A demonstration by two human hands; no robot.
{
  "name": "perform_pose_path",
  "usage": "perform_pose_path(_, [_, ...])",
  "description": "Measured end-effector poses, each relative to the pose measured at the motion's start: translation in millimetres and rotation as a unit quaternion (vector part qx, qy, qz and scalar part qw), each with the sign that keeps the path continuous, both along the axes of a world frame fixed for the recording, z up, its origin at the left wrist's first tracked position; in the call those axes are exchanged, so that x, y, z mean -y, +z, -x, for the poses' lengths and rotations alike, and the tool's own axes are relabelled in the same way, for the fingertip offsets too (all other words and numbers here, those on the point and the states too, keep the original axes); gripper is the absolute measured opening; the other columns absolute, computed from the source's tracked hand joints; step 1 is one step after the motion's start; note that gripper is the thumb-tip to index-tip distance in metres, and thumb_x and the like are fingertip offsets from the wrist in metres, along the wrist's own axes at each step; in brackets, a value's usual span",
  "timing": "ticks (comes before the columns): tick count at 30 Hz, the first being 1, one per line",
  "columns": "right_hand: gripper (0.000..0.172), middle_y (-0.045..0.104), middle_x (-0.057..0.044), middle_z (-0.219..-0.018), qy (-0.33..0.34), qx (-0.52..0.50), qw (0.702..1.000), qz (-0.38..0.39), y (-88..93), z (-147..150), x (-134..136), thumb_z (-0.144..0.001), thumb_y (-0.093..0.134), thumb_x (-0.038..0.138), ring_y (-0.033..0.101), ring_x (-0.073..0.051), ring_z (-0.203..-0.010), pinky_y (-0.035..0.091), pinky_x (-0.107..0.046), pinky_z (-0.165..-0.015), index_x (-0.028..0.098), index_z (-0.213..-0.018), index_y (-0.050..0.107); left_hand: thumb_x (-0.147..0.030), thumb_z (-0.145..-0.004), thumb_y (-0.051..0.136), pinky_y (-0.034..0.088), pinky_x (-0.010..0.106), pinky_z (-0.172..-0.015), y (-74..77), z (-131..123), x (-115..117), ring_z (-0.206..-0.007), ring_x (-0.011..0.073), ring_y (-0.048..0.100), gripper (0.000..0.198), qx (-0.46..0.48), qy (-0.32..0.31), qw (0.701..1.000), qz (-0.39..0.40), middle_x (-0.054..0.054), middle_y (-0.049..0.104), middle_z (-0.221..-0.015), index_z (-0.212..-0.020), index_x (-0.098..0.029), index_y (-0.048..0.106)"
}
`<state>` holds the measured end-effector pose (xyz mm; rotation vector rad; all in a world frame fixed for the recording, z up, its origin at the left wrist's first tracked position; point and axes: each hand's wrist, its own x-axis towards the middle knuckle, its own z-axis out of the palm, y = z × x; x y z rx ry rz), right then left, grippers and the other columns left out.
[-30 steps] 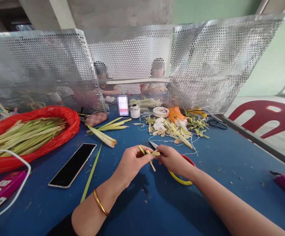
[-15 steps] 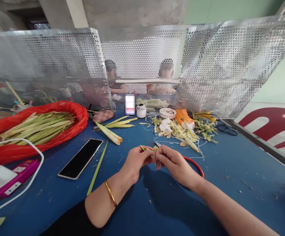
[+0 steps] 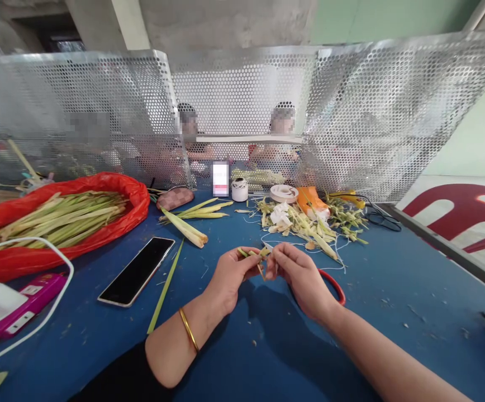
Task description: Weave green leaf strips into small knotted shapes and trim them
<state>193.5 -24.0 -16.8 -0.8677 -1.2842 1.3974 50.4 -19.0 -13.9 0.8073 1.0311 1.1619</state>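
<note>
My left hand (image 3: 232, 273) is closed in a pinch on a small bundle of green-yellow leaf strips (image 3: 261, 271), whose ends stick out past the fingers. Close beside its fingertips, my right hand (image 3: 296, 273) has thumb and fingers pressed together; whatever they pinch is too small to make out. Red-handled scissors (image 3: 340, 289) lie on the blue table under and behind the right hand, their blade tip showing beyond the knuckles. A long single leaf strip (image 3: 167, 287) rests left of my left forearm.
A red plastic bag (image 3: 136, 201) full of leaf strips stands left. Nearer are a phone (image 3: 137, 272) and a purple power strip (image 3: 37, 296). Leaf scraps (image 3: 318, 231), a tape roll (image 3: 284, 193) and a thread spool (image 3: 239, 191) lie ahead. Behind stands a perforated metal screen (image 3: 242, 84), with people beyond.
My right hand has shifted slightly right, away from the left fingertips, and a thin strip end now shows between the hands. The left hand keeps its hold.
</note>
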Motion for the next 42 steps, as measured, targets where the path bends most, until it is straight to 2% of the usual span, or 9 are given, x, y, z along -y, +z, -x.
perform_pose_path(4, [0.023,0.054,0.005,-0.061,-0.051,-0.080,0.992,0.087,-1.5,-1,-5,-0.076,0.070,0.040,0.052,-0.012,-0.057,0.040,-0.025,-0.059,0.020,-0.083,0.060,-0.020,-0.067,0.075,0.052,0.025,-0.066,2.3,1,1,-0.067,0.0129,0.063,0.017,0.040,-0.018,0.999,0.023,0.003,0.068,-0.078,-0.079,-0.013,0.066])
perform_pose_path(13, [0.033,0.065,-0.002,-0.080,-0.020,-0.036,0.996,0.079,-3.6,-4,-8,-0.070,0.076,0.037,0.046,-0.009,-0.060,0.038,-0.026,-0.060,0.017,-0.096,0.072,-0.009,-0.082,0.061,0.056,0.024,-0.072,-0.1,4,1,-0.066,0.0110,0.065,0.017,0.117,-0.063,0.986,0.097,0.004,0.068,-0.077,-0.097,-0.011,0.068])
perform_pose_path(19, [0.026,0.066,-0.002,-0.071,-0.031,0.027,0.997,0.060,-4.2,-1,-8,-0.068,0.075,0.036,0.051,-0.012,-0.064,0.039,-0.026,-0.060,0.016,-0.084,0.074,-0.012,-0.084,0.062,0.057,0.021,-0.067,-1.3,3,1,-0.061,0.0084,0.063,0.013,0.173,-0.082,0.972,0.133,0.003,0.066,-0.070,-0.095,-0.010,0.069])
perform_pose_path(24, [0.019,0.062,0.000,-0.065,-0.039,0.050,0.997,0.036,-2.7,-2,-8,-0.069,0.072,0.035,0.047,-0.011,-0.058,0.036,-0.025,-0.056,0.016,-0.072,0.070,-0.015,-0.084,0.062,0.057,0.022,-0.063,-0.2,2,4,-0.056,0.0072,0.061,0.010,0.171,-0.098,0.966,0.165,0.002,0.065,-0.071,-0.091,-0.009,0.068])
perform_pose_path(30, [0.025,0.052,0.003,-0.055,-0.041,0.122,0.991,0.040,7.6,-9,-9,-0.067,0.070,0.038,0.042,-0.009,-0.053,0.032,-0.024,-0.051,0.015,-0.060,0.061,-0.033,-0.083,0.062,0.053,0.024,-0.058,2.2,3,4,-0.073,0.0168,0.068,0.025,0.007,-0.171,0.974,0.147,0.010,0.070,-0.089,-0.096,-0.012,0.066])
perform_pose_path(33, [0.025,0.045,0.005,-0.049,-0.029,0.173,0.981,0.082,8.9,-11,-9,-0.062,0.069,0.036,0.035,-0.008,-0.048,0.027,-0.024,-0.047,0.016,-0.055,0.058,-0.036,-0.086,0.056,0.052,0.027,-0.066,7.7,11,3,-0.080,0.0180,0.067,0.026,-0.109,-0.084,0.987,0.085,0.010,0.069,-0.094,-0.097,-0.014,0.065])
perform_pose_path(36, [0.025,0.042,0.006,-0.045,-0.007,0.202,0.970,0.133,3.3,-6,-6,-0.060,0.070,0.036,0.032,-0.007,-0.044,0.025,-0.024,-0.044,0.017,-0.054,0.056,-0.040,-0.085,0.055,0.048,0.027,-0.075,12.0,22,9,-0.088,0.0184,0.065,0.029,-0.205,-0.017,0.979,-0.008,0.008,0.070,-0.095,-0.094,-0.016,0.067])
perform_pose_path(39, [0.027,0.038,0.007,-0.040,-0.007,0.219,0.964,0.148,-6.6,5,0,-0.063,0.069,0.039,0.030,-0.007,-0.041,0.025,-0.023,-0.042,0.017,-0.054,0.057,-0.041,-0.078,0.063,0.047,0.029,-0.076,8.5,32,21,-0.085,0.0199,0.065,0.028,-0.260,-0.056,0.964,-0.033,0.006,0.072,-0.086,-0.088,-0.016,0.069])
perform_pose_path(42, [0.027,0.040,0.007,-0.041,-0.028,0.254,0.958,0.127,-15.7,13,5,-0.066,0.068,0.042,0.032,-0.008,-0.041,0.025,-0.024,-0.043,0.018,-0.057,0.059,-0.031,-0.072,0.068,0.047,0.029,-0.074,-1.9,38,32,-0.080,0.0207,0.065,0.018,-0.302,-0.112,0.946,-0.041,0.005,0.072,-0.080,-0.082,-0.017,0.071])
